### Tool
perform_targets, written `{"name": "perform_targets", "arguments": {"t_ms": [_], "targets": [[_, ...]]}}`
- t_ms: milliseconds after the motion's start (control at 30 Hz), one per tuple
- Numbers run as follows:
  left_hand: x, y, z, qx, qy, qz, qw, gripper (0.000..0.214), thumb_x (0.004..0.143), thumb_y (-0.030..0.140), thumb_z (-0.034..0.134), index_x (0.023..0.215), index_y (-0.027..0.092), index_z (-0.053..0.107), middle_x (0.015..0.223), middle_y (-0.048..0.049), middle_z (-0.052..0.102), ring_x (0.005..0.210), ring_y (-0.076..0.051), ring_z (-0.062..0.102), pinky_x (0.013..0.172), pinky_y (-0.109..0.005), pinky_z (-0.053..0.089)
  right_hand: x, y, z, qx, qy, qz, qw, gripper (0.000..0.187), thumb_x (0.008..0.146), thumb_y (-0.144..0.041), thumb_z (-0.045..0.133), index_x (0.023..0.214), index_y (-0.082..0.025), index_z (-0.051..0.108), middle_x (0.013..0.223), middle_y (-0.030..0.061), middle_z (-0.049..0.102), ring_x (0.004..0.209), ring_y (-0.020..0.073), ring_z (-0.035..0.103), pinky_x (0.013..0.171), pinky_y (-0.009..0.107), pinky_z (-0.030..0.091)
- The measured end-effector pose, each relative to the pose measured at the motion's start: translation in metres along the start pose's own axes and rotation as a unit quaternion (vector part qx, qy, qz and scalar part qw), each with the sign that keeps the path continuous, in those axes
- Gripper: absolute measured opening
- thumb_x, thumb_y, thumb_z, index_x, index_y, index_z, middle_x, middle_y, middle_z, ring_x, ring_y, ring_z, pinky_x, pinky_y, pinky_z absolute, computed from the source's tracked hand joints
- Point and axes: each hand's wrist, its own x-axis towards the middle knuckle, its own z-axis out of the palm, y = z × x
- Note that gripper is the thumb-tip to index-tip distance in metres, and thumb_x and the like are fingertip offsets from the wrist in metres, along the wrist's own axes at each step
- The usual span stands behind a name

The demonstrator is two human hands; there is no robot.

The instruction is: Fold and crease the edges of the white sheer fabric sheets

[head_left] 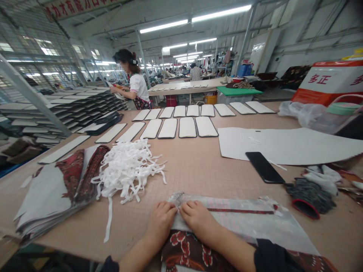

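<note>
Left hand (pixel 161 222) and right hand (pixel 197 218) lie palms down, fingers together, on a pale fabric panel (pixel 241 221); any grip can't be told. Panel sits at the near table (pixel 195 177) edge, white strips (pixel 127 170) nearby.

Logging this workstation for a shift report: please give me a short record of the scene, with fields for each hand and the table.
Left hand: on pale-backed floral fabric
Right hand: on same fabric, beside left hand
Table items: white strips; black phone; stacked fabric panels
Farther along: rows of padded panels
Nearby: co-worker standing, hands on a panel
</note>
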Motion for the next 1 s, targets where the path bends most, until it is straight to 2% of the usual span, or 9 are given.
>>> {"name": "perform_targets", "arguments": {"t_ms": [100,267,367,467,567,700,800,900,1000], "targets": [[0.002,0.001,-0.002,-0.001,-0.018,-0.010,1.000,0.018,0.085,0.016,0.047,0.095,0.023,0.060,0.091,-0.0009,0.062,0.084,-0.017,0.052,0.078,-0.033,0.038,-0.003,-0.006,0.002,-0.041,0.008,-0.006,0.999,0.025,0.082,-0.017,0.050,0.105,-0.009,0.052,0.095,0.0097,0.057,0.084,0.0221,0.048,0.070,0.036,0.038],[0.003,0.002,-0.004,0.051,-0.034,0.035,0.997,0.023,0.084,0.018,0.050,0.104,0.025,0.058,0.094,-0.0025,0.060,0.085,-0.018,0.051,0.079,-0.034,0.037,-0.015,-0.004,-0.005,-0.031,-0.004,0.036,0.999,0.021,0.081,-0.015,0.051,0.102,-0.012,0.054,0.091,0.0080,0.057,0.083,0.0211,0.048,0.070,0.035,0.038],[0.004,0.002,-0.005,0.055,-0.046,0.025,0.997,0.022,0.083,0.018,0.051,0.103,0.025,0.059,0.093,-0.0032,0.060,0.085,-0.018,0.051,0.079,-0.035,0.037,-0.033,0.005,-0.016,-0.029,-0.038,0.082,0.996,0.017,0.079,-0.013,0.052,0.095,-0.013,0.057,0.091,0.0082,0.058,0.083,0.0218,0.050,0.069,0.034,0.038],[0.006,0.002,-0.008,0.011,-0.055,-0.009,0.998,0.021,0.083,0.016,0.048,0.097,0.025,0.061,0.091,-0.0024,0.061,0.084,-0.018,0.052,0.078,-0.033,0.039,-0.040,0.015,-0.028,-0.025,-0.093,0.132,0.987,0.015,0.077,-0.009,0.050,0.086,-0.014,0.061,0.088,0.0090,0.060,0.082,0.0226,0.053,0.066,0.033,0.039],[0.006,0.000,-0.009,-0.050,-0.048,-0.046,0.997,0.021,0.082,0.016,0.047,0.096,0.023,0.062,0.094,-0.0032,0.061,0.088,-0.019,0.054,0.078,-0.034,0.042,-0.025,0.019,-0.033,-0.001,-0.125,0.163,0.979,0.018,0.078,-0.007,0.046,0.081,-0.014,0.062,0.085,0.0109,0.061,0.081,0.0228,0.055,0.065,0.032,0.040],[0.002,-0.004,-0.003,-0.107,0.008,-0.102,0.989,0.022,0.078,0.020,0.049,0.098,0.020,0.059,0.099,-0.0066,0.060,0.094,-0.021,0.055,0.083,-0.038,0.044,0.006,0.017,-0.030,0.064,-0.108,0.222,0.967,0.018,0.078,-0.012,0.045,0.085,-0.015,0.062,0.088,0.0099,0.062,0.086,0.0213,0.055,0.071,0.030,0.040],[0.000,-0.005,0.001,-0.139,0.047,-0.147,0.978,0.023,0.076,0.023,0.052,0.098,0.020,0.057,0.100,-0.0070,0.059,0.095,-0.021,0.055,0.084,-0.039,0.045,0.015,0.016,-0.028,0.120,-0.110,0.255,0.953,0.015,0.073,-0.015,0.048,0.082,-0.015,0.061,0.088,0.0090,0.062,0.087,0.0205,0.054,0.074,0.029,0.040],[0.000,-0.004,0.003,-0.173,0.057,-0.180,0.967,0.020,0.075,0.026,0.054,0.093,0.019,0.057,0.094,-0.0057,0.060,0.090,-0.020,0.057,0.081,-0.036,0.046,0.012,0.019,-0.030,0.182,-0.099,0.231,0.951,0.012,0.070,-0.013,0.047,0.074,-0.016,0.059,0.082,0.0074,0.061,0.083,0.0183,0.053,0.071,0.027,0.038],[0.004,-0.002,0.002,-0.195,0.038,-0.202,0.959,0.012,0.076,0.028,0.053,0.080,0.018,0.059,0.083,-0.0039,0.062,0.082,-0.019,0.057,0.076,-0.034,0.046,0.011,0.024,-0.029,0.271,-0.078,0.204,0.937,0.014,0.071,-0.013,0.046,0.079,-0.017,0.056,0.081,0.0041,0.061,0.076,0.0151,0.053,0.067,0.025,0.038]]}}
